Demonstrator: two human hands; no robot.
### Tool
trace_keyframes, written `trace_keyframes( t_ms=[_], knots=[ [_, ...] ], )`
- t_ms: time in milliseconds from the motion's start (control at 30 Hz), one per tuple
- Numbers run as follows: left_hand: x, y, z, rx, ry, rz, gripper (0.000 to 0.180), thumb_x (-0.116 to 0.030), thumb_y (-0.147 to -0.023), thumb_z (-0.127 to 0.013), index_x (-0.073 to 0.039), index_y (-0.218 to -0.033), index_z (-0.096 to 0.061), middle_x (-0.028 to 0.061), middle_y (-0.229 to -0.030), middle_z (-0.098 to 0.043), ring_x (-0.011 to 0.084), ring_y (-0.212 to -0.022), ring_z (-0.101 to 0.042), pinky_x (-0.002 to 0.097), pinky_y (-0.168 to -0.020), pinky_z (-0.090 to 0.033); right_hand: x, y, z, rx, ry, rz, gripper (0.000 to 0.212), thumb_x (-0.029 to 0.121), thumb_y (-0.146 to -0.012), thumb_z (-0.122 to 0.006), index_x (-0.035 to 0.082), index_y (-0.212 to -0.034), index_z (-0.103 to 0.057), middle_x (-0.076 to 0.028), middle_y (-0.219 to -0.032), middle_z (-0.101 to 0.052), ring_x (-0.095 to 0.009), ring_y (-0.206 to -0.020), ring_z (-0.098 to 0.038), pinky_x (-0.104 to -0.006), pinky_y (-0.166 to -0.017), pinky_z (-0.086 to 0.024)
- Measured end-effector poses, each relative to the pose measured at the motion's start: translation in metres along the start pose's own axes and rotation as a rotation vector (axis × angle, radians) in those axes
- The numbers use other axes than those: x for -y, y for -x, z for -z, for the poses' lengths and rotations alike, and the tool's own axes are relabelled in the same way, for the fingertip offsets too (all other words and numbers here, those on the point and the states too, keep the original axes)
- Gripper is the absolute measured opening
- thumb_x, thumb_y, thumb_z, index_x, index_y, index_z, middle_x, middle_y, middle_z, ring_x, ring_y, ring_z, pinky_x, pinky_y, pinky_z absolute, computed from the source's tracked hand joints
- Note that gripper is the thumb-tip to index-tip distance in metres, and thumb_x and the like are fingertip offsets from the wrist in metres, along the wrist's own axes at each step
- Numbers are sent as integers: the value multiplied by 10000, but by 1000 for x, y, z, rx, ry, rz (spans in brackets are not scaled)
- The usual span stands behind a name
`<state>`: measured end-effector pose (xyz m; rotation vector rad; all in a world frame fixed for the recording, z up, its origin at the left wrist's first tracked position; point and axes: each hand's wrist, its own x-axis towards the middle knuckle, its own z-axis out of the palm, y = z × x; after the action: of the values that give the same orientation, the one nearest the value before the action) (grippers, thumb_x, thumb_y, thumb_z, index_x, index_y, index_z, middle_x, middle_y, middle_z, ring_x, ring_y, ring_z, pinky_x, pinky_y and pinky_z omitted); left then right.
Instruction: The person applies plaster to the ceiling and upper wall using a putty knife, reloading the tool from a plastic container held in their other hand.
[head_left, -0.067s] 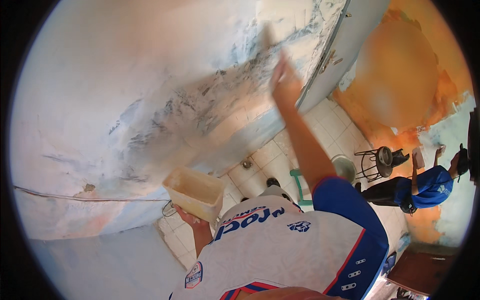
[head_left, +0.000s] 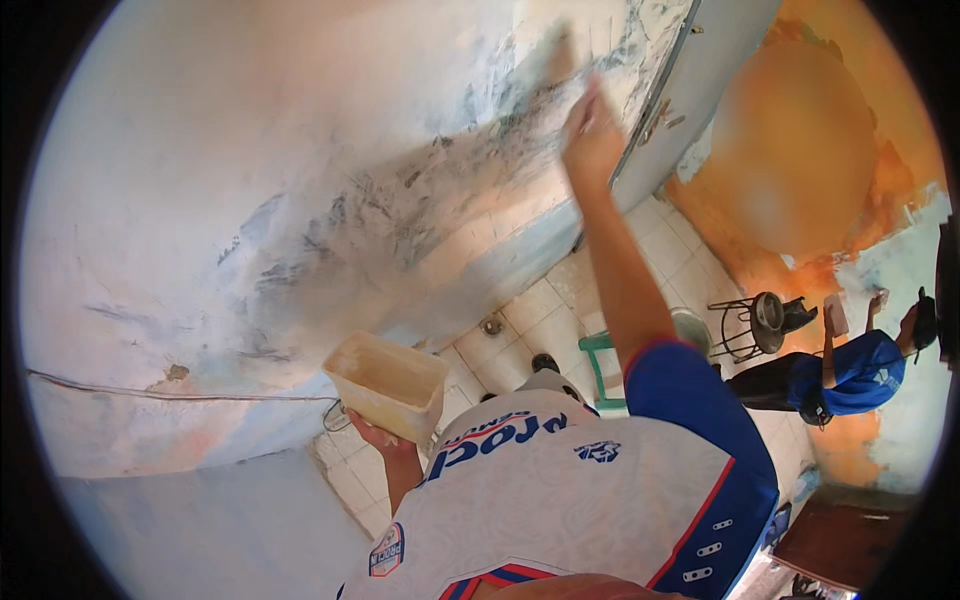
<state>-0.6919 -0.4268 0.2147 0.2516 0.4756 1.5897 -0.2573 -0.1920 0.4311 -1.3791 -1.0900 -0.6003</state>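
Observation:
My left hand (head_left: 380, 432) grips a beige rectangular plastic tub (head_left: 395, 408) at its lower left side, holding it open side up close to the wall. Pale smears coat the tub's inside. My right arm reaches up to the patchy white wall (head_left: 340, 210), and my right hand (head_left: 592, 140) is closed in front of it near the door frame. Motion blurs the fingers, and what they hold cannot be made out. A blurred greyish shape (head_left: 557, 58) shows just beyond them; I cannot tell whether it is a tool or a shadow.
A grey door (head_left: 690, 105) stands right of the wall. A green stool (head_left: 600, 372), a round basin (head_left: 692, 328) and a black metal stand with a pot (head_left: 768, 312) occupy the tiled floor. At right, a person in a blue shirt (head_left: 865, 372) works at an orange wall (head_left: 800, 150).
My right hand has shifted right and slightly up along the wall, and the blurred greyish shape has moved with it. The tub in my left hand has hardly moved.

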Motion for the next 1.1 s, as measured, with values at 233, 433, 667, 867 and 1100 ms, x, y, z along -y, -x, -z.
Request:
trace_keyframes(
  t_ms=[233, 433, 667, 867, 1100],
  knots=[
    [-14, 1, 8, -51, 43, -43, 686, -603, -986, -413, -169, -1514, -354, 73, -1555, -377, 317, -1391, -406, 517, -1141, -372, 43, 93, -73, 180, 133, 260, 439, 49, -889, -615, 32, -1326, -585, -208, -1193, -676, -300, -863, -707, -379, -694, -568],
    [-27, 9, -23, -183, -5, -28, 685, -607, -992, -398, -173, -1519, -352, 80, -1546, -391, 317, -1392, -406, 527, -1147, -362, 51, 110, -9, 174, -101, 57, 306, 92, -983, -543, 47, -1265, -654, -179, -964, -735, -291, -662, -692, -379, -582, -533],
    [-30, -2, 12, -129, 42, 33, 687, -600, -989, -418, -159, -1513, -360, 87, -1540, -397, 318, -1390, -406, 521, -1150, -358, -65, 2, -71, 172, 200, -155, 209, 161, -961, -568, 18, -840, -661, -157, -688, -644, -315, -593, -609, -435, -531, -444],
    [-33, -7, 45, -143, 609, 177, 694, -601, -982, -436, -157, -1511, -363, 87, -1541, -395, 322, -1387, -407, 516, -1149, -356, 126, 177, -41, 142, -240, 234, 348, 145, -985, -549, -9, -1291, -609, -187, -1232, -678, -209, -797, -692, -334, -569, -525],
    [-19, -10, 8, -135, 50, 56, 709, -625, -975, -432, -166, -1511, -364, 81, -1544, -392, 316, -1388, -406, 512, -1149, -357, -54, -1, -5, -180, -89, -125, 303, 195, -1016, -496, -15, -1114, -691, -230, -737, -668, -306, -578, -640, -401, -556, -480]
  ],
)
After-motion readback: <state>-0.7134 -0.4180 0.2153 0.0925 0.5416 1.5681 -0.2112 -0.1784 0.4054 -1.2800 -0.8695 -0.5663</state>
